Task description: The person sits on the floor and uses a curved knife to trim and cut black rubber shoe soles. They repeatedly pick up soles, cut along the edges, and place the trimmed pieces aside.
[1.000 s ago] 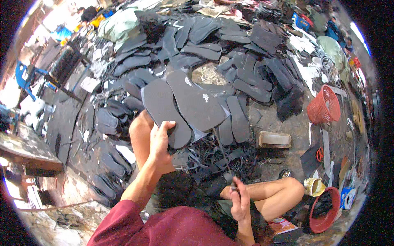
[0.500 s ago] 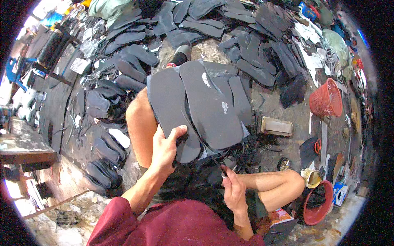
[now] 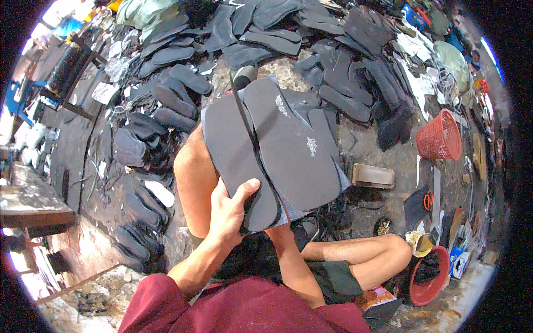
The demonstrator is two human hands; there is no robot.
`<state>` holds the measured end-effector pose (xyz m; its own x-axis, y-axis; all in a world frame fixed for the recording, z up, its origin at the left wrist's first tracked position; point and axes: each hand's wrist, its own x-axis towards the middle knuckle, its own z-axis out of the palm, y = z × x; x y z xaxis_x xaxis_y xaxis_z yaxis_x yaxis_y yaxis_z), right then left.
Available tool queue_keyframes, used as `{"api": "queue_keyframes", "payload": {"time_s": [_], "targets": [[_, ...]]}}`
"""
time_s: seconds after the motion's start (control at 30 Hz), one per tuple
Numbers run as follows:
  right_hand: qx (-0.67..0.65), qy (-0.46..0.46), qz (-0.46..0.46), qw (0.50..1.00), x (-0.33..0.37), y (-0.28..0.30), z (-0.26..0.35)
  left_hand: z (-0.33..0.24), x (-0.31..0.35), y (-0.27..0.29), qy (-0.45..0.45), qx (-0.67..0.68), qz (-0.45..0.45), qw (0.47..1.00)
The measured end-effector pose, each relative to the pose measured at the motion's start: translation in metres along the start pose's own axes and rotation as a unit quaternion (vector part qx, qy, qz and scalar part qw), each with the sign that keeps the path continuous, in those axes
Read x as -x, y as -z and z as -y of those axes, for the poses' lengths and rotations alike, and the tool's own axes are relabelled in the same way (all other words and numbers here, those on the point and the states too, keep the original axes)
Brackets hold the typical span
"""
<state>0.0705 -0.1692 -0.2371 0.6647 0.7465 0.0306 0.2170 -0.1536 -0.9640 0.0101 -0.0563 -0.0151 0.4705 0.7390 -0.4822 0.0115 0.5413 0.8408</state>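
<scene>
My left hand [image 3: 230,208] grips the near end of a dark grey sole-shaped foam piece [image 3: 230,139], thumb on top and fingers underneath. A second, wider dark grey piece [image 3: 297,150] with white printed marks lies against its right side, over my lap. A thin dark strip [image 3: 242,111] rises along the line between the two and sticks out past their far edge. My right hand [image 3: 280,234] reaches under the near edge of the pieces; its fingers are hidden, so what it holds does not show. Another grey piece [image 3: 325,133] shows at the right of the stack.
Dark soles and foam sheets [image 3: 272,39] lie heaped on the floor ahead, with more soles [image 3: 139,202] at the left. At the right are a red basket [image 3: 440,136], a beige block [image 3: 373,176], orange-handled scissors [image 3: 427,200] and a red tub [image 3: 430,277]. A low wooden bench [image 3: 36,213] stands far left.
My right hand has moved left and forward, from beside the near edge to beneath the pieces. The thin dark strip now stands out between them. The pieces have turned slightly in my left hand.
</scene>
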Motion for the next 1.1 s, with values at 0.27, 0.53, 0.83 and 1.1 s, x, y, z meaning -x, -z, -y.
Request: {"api": "queue_keyframes", "payload": {"time_s": [0.27,0.53,0.83,1.1], "targets": [[-0.292,-0.163,-0.014,0.942,-0.036,0.018,0.026,0.011,0.001,0.013,-0.02,0.013,0.008,1.0],[-0.457,-0.178,-0.032,0.871,-0.094,0.046,0.084,0.019,0.01,0.033,-0.029,-0.053,0.048,0.997],[-0.634,-0.303,0.088,0.707,-0.151,0.037,0.145,0.03,0.025,0.048,-0.056,-0.091,0.071,0.992],[-0.231,-0.031,0.035,0.972,-0.038,0.09,0.177,-0.016,0.013,0.024,-0.163,-0.028,0.091,0.982]]}}
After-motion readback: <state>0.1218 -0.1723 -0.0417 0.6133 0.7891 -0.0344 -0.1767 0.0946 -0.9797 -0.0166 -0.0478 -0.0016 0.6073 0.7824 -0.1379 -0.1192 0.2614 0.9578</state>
